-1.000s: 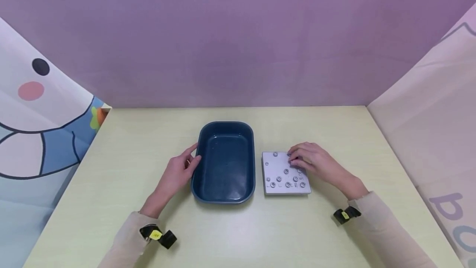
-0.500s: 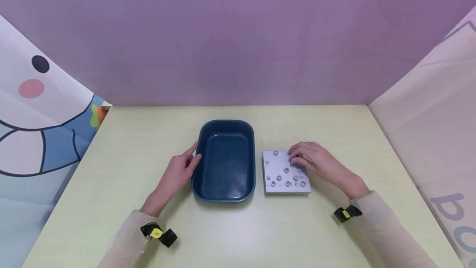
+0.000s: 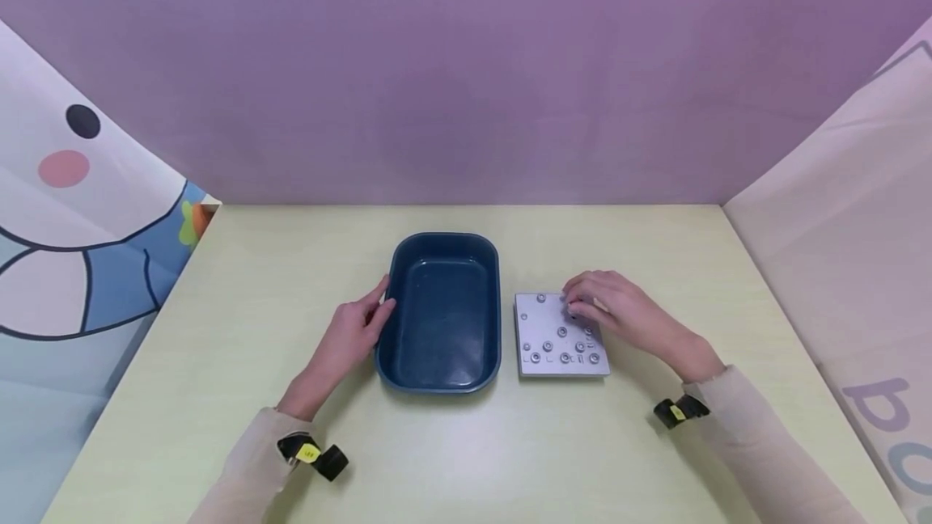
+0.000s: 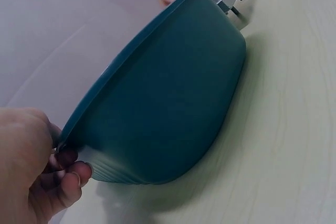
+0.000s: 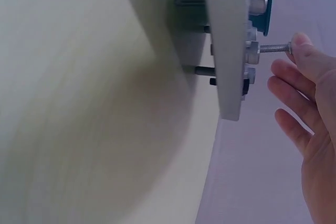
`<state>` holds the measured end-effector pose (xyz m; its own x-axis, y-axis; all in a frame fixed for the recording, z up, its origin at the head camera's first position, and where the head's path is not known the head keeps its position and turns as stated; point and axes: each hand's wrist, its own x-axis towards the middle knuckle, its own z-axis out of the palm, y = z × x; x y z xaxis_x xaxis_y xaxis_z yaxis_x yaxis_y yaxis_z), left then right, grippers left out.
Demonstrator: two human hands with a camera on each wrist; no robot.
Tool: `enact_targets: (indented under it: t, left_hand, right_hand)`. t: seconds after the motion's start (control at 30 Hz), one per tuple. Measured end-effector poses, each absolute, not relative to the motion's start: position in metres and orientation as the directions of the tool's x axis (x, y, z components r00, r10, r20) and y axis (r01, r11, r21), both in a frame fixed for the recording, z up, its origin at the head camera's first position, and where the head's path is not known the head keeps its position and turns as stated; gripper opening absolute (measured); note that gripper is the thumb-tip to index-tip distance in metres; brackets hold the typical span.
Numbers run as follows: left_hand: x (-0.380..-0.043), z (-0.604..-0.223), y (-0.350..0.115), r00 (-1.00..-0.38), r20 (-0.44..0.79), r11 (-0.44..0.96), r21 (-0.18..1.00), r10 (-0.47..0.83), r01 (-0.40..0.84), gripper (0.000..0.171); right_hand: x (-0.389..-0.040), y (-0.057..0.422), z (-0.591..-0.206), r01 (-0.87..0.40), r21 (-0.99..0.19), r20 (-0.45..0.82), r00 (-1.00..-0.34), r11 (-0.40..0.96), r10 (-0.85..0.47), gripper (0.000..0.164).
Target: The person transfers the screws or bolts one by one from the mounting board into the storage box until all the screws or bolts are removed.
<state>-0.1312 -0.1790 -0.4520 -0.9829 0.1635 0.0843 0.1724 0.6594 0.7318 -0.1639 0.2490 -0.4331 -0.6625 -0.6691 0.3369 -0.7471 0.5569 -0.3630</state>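
Note:
My left hand (image 3: 351, 331) grips the left rim of a deep blue plastic basin (image 3: 444, 385), thumb over the edge and fingers below it, as the left wrist view shows. My right hand (image 3: 619, 306) is over the upper right of a square metal plate (image 3: 536, 331) set with several socket-head screws (image 3: 562, 331). Between thumb and fingertip it pinches a screw (image 5: 275, 49), whose threaded shank points at the plate; the fingers hide its head. Whether the shank's tip sits in a hole is hidden behind another screw head. The remaining fingers are loosely bent.
The basin and plate stand side by side on a pale wooden table (image 3: 451, 459), a narrow gap between them. Screw ends (image 5: 205, 71) stick out beneath the plate. A purple cloth wall (image 3: 466, 87) closes the back, with printed cloths at left and right.
My right hand has risen very slightly over the plate, still pinching at the same spot. The left hand keeps its grip on the basin. The head view has tilted a little.

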Motion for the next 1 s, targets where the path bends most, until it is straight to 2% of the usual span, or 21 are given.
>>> enact_targets:
  t: [0.33,0.63,1.0]
  left_hand:
    - [-0.132,-0.453,-0.179,-0.985,0.092,0.648,0.744,0.143,0.163,0.048]
    - [-0.130,-0.451,-0.176,-0.989,0.098,0.650,0.746,0.108,0.145,0.045]
    - [-0.130,-0.451,-0.176,-0.997,0.011,0.601,0.798,0.075,0.053,0.040]
  right_hand:
    - [-0.165,0.239,-0.427,-0.731,-0.375,0.313,-0.679,0.571,-0.664,0.016]
    - [-0.167,0.224,-0.420,-0.759,-0.372,0.340,-0.647,0.534,-0.682,0.018]
    - [-0.173,0.204,-0.402,-0.805,-0.327,0.372,-0.591,0.495,-0.716,0.019]
